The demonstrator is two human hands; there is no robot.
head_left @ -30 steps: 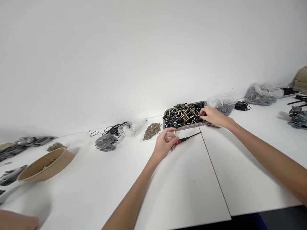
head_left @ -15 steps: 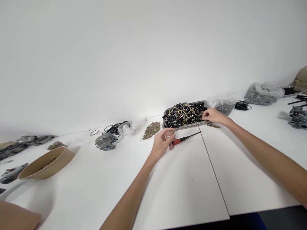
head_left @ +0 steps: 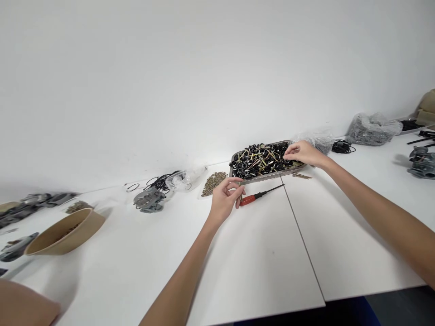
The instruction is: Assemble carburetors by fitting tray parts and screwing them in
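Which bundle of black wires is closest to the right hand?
The bundle right of the tray; the other one lies left, by a grey part.

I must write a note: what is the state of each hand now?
Left hand: closed, holding a screw.
Right hand: over the tray, fingers bent; cannot tell if holding anything.

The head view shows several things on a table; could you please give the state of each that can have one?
Left hand: closed on a slim brass-coloured screw.
Right hand: over the tray's right end; grip unclear.
Shallow grey metal tray: open, heaped.
Red-handled black screwdriver: lying flat.
Deep tan bowl: open, partly filled.
Thin black cable, right of tray: coiled.
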